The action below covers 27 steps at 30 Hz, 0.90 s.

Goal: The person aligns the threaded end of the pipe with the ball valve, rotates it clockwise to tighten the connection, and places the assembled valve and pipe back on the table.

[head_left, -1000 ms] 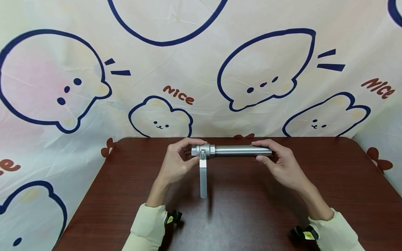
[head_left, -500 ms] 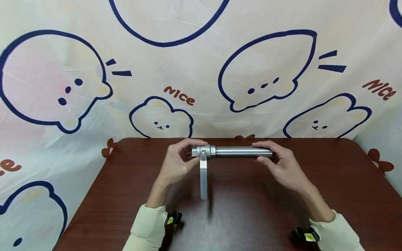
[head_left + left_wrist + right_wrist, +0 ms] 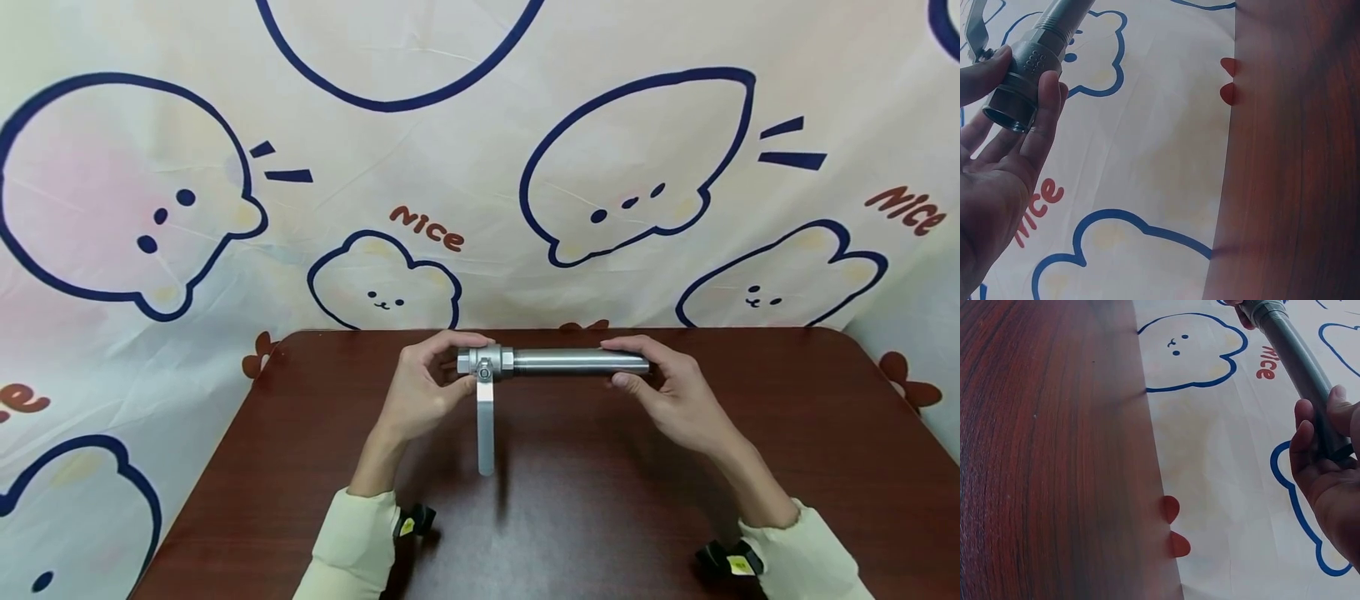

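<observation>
A steel ball valve (image 3: 487, 360) with a flat lever handle (image 3: 486, 429) is joined to a smooth metal pipe (image 3: 570, 361) that runs level to the right. My left hand (image 3: 423, 387) grips the valve body between thumb and fingers at its hexagonal end. In the left wrist view the valve's open threaded mouth (image 3: 1010, 117) faces down toward the palm. With thumb and fingers my right hand (image 3: 675, 392) holds the pipe's far end (image 3: 1335, 440). The lever points toward me, square to the pipe, and neither hand touches it.
Below the hands lies a dark reddish-brown wooden table (image 3: 570, 517) with rounded far corners. Behind it hangs a pale cloth (image 3: 495, 167) printed with blue-outlined cartoon faces. Black wrist devices (image 3: 415, 521) sit at both sleeves.
</observation>
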Each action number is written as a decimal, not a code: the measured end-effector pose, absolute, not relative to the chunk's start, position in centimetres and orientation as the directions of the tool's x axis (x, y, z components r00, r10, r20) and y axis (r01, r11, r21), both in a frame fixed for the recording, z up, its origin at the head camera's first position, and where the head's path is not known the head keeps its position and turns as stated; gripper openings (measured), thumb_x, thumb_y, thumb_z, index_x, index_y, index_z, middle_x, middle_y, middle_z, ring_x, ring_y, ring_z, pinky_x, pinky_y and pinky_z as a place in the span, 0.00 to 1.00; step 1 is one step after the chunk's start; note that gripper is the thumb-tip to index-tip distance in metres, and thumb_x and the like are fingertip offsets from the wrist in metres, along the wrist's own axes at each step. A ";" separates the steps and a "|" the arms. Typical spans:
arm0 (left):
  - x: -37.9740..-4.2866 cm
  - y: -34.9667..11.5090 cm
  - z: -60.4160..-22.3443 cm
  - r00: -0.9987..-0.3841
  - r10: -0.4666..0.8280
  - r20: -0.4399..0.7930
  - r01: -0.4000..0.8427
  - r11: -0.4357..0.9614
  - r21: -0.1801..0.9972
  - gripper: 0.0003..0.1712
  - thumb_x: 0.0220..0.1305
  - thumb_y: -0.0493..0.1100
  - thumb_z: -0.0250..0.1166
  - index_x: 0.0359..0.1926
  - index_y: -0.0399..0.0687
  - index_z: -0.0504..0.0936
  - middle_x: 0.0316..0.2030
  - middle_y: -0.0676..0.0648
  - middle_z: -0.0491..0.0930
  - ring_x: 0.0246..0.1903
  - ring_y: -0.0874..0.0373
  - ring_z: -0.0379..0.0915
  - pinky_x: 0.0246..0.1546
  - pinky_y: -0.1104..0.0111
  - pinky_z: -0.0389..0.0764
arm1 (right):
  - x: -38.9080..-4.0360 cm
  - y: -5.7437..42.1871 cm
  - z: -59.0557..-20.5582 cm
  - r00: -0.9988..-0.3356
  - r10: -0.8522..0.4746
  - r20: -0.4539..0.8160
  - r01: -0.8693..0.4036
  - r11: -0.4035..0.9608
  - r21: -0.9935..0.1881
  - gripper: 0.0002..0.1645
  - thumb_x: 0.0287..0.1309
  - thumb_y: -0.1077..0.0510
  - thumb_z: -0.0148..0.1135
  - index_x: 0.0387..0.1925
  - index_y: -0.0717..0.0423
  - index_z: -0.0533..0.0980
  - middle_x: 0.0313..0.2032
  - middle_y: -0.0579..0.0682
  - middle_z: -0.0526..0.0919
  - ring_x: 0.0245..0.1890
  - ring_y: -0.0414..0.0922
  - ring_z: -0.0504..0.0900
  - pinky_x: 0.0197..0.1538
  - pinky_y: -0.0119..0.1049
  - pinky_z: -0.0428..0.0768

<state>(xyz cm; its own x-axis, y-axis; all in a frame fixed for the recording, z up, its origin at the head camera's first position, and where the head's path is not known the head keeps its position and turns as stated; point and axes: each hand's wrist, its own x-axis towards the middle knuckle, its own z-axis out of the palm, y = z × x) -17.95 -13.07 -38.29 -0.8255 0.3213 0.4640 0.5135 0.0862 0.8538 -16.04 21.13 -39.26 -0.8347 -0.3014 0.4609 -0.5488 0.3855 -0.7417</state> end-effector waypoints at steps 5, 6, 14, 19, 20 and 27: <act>-17.9 -13.1 -38.1 -0.828 0.326 0.457 0.508 0.088 0.857 0.25 0.60 0.21 0.69 0.58 0.38 0.86 0.53 0.37 0.88 0.41 0.49 0.83 0.43 0.67 0.90 | -16.1 21.2 -39.3 -0.829 -0.308 0.466 -0.556 0.377 -0.740 0.29 0.66 0.73 0.67 0.66 0.53 0.79 0.47 0.52 0.86 0.37 0.39 0.85 0.34 0.30 0.79; -17.9 -13.1 -38.2 -0.827 0.328 0.457 0.508 0.087 0.857 0.25 0.60 0.21 0.69 0.58 0.39 0.87 0.53 0.37 0.88 0.41 0.49 0.83 0.43 0.67 0.90 | -16.1 21.2 -39.3 -0.828 -0.310 0.467 -0.558 0.373 -0.741 0.29 0.66 0.73 0.67 0.66 0.54 0.79 0.47 0.52 0.86 0.37 0.40 0.86 0.34 0.30 0.80; -17.9 -13.1 -38.3 -0.827 0.334 0.452 0.500 0.071 0.863 0.24 0.61 0.22 0.70 0.57 0.39 0.86 0.53 0.37 0.88 0.41 0.48 0.83 0.45 0.66 0.90 | -16.0 21.4 -39.4 -0.836 -0.317 0.448 -0.545 0.381 -0.747 0.29 0.67 0.72 0.68 0.66 0.53 0.79 0.47 0.50 0.88 0.38 0.42 0.89 0.33 0.31 0.80; -17.9 -13.1 -38.3 -0.826 0.337 0.453 0.501 0.067 0.863 0.24 0.60 0.23 0.70 0.58 0.39 0.86 0.54 0.37 0.88 0.41 0.48 0.84 0.46 0.66 0.90 | -16.0 21.4 -39.3 -0.842 -0.318 0.436 -0.536 0.389 -0.749 0.28 0.68 0.71 0.67 0.67 0.53 0.78 0.45 0.50 0.88 0.37 0.39 0.87 0.33 0.31 0.80; -17.9 -13.1 -38.3 -0.825 0.338 0.454 0.502 0.066 0.863 0.24 0.60 0.23 0.70 0.58 0.39 0.86 0.54 0.37 0.88 0.41 0.48 0.85 0.47 0.66 0.91 | -16.0 21.4 -39.3 -0.841 -0.319 0.437 -0.537 0.389 -0.749 0.28 0.69 0.71 0.67 0.67 0.53 0.78 0.45 0.51 0.88 0.37 0.38 0.87 0.33 0.31 0.80; -17.9 -13.1 -38.4 -0.826 0.338 0.451 0.500 0.070 0.863 0.25 0.60 0.22 0.70 0.58 0.39 0.86 0.54 0.37 0.88 0.41 0.48 0.85 0.47 0.66 0.91 | -15.9 21.5 -39.2 -0.834 -0.323 0.448 -0.548 0.379 -0.746 0.28 0.69 0.71 0.66 0.67 0.53 0.78 0.43 0.52 0.89 0.37 0.36 0.87 0.33 0.30 0.79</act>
<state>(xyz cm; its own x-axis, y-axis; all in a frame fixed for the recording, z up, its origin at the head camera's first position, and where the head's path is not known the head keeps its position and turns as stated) -17.88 -13.05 -38.40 -0.8259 0.3384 0.4509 0.5001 0.0705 0.8631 -15.94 21.53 -39.19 -0.8336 -0.3226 0.4484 -0.5479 0.3795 -0.7455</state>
